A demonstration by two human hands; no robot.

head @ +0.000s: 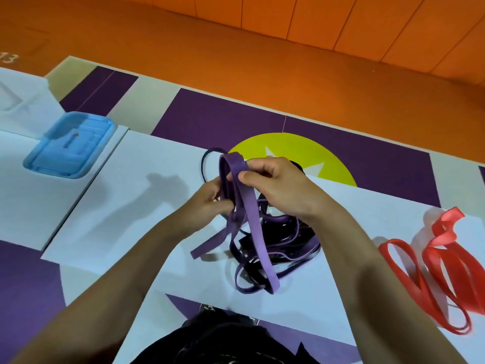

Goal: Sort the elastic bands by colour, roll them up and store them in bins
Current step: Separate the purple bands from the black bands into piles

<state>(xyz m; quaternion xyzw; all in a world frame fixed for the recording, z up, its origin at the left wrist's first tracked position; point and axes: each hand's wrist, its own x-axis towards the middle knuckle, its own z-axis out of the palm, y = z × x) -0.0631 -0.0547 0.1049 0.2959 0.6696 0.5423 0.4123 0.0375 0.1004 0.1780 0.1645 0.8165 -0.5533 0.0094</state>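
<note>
Our left hand [207, 203] and right hand [278, 190] both pinch the purple band [248, 206] over the tangled pile [286, 248], mid white tabletop [126, 211]. Red bands [443, 274] by the right edge, blue bin [69, 147] left; orange floor [262, 61] beyond.

Two hands: left hand [207, 203], right hand [278, 185]. One blue bin [68, 145], 10 o'clock. One purple band [246, 200] lifted, centre. One tangle [278, 248] of purple and dark bands, count unclear. Red bands [441, 266], 4 o'clock: several loops, exact number unclear.
</note>
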